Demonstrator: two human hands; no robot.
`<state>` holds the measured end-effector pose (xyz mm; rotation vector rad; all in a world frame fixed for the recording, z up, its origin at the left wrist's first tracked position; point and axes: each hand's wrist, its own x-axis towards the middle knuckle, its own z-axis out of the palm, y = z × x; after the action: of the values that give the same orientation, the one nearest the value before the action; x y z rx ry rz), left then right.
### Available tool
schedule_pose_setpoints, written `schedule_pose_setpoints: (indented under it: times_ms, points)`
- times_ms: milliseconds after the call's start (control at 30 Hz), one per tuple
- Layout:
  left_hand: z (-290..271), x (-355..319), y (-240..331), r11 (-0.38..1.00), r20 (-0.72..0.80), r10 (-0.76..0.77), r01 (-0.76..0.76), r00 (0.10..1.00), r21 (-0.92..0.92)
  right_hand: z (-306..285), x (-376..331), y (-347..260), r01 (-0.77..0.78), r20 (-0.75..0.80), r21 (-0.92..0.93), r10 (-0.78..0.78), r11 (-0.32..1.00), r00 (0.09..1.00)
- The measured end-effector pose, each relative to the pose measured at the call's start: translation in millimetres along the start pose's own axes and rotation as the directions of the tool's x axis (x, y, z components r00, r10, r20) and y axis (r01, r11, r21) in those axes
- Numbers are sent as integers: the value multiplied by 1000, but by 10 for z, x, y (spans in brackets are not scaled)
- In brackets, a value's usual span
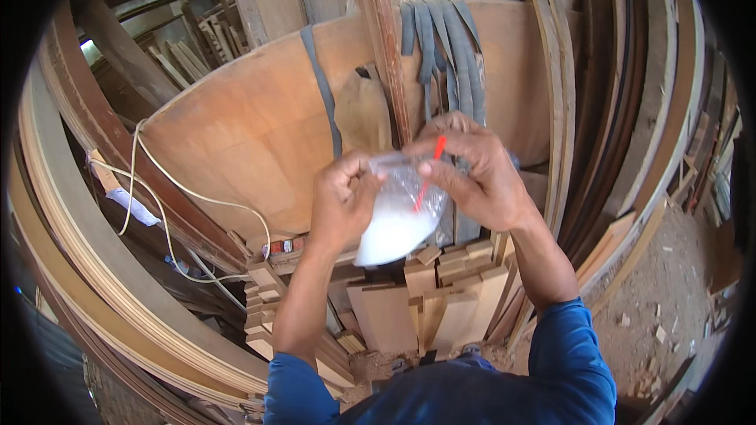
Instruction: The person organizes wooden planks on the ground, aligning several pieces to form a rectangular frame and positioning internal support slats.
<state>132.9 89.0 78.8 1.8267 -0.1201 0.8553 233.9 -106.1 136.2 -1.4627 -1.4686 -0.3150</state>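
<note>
A clear plastic bag (394,228) with white contents, too blurred to tell what they are, hangs between my hands at chest height. My left hand (344,195) pinches the bag's upper left edge between thumb and fingers. At the upper right, my right hand (472,169) is closed on the bag's top. A thin red straw-like stick (439,148) shows by the right thumb and fingers, its lower part reaching down at the bag. Whether that lower end is inside the bag or in front of it, I cannot tell.
A large curved wooden panel (228,134) stands ahead, with grey straps (449,39) draped over it. Cut wooden blocks (386,315) are stacked below my hands. Long boards (134,291) lean at the left, and a pale cord (201,193) loops there. Scraps lie on the floor (669,291) at right.
</note>
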Motion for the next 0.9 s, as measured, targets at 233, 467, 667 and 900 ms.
schedule_pose_setpoints:
  times_ms: [233,467,667,900]
  points:
    - [-325,-951,160,996,258,88,-81,962,-35,274,-545,-921,65,144,124,-83,990,986]
    - [-601,-1173,714,915,254,371,-305,893,-264,645,-622,-1692,438,102,241,-471,866,876]
    - [-587,-1303,895,870,248,395,-274,885,-410,933,-619,-1808,616,-170,175,-593,768,787]
    - [-608,-1306,899,863,179,390,-291,903,-414,775,-478,-1918,429,68,251,-458,868,887]
